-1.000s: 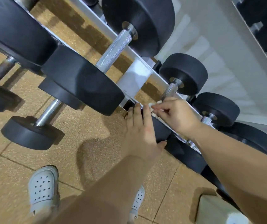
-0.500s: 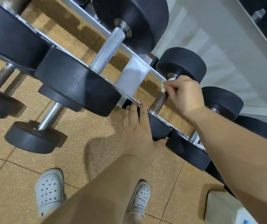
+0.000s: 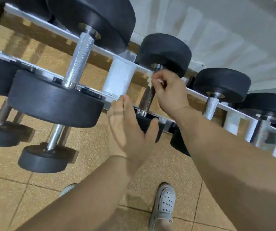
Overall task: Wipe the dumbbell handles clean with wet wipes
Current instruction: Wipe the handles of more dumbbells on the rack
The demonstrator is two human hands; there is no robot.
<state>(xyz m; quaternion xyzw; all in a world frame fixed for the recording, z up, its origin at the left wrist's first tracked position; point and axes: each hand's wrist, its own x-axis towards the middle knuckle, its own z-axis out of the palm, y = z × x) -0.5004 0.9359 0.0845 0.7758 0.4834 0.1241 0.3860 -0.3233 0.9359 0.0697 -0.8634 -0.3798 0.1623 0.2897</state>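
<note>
Dumbbell handle [image 3: 148, 99] is sitting on the white rack [image 3: 120, 79], running from just under the right hand [image 3: 169, 90] down to the left hand's [image 3: 128, 129] fingertips. The right hand is pinching a small crumpled wet wipe [image 3: 149, 79] against the handle's upper end, close to the far weight head [image 3: 164, 52], probably so the wipe can drag along the knurling. The left hand is lying open and flat, gripping nothing, against the near weight head [image 3: 144, 124] (likely steadying the dumbbell against rolling). 2 larger neighbouring handles look untouched.
</note>
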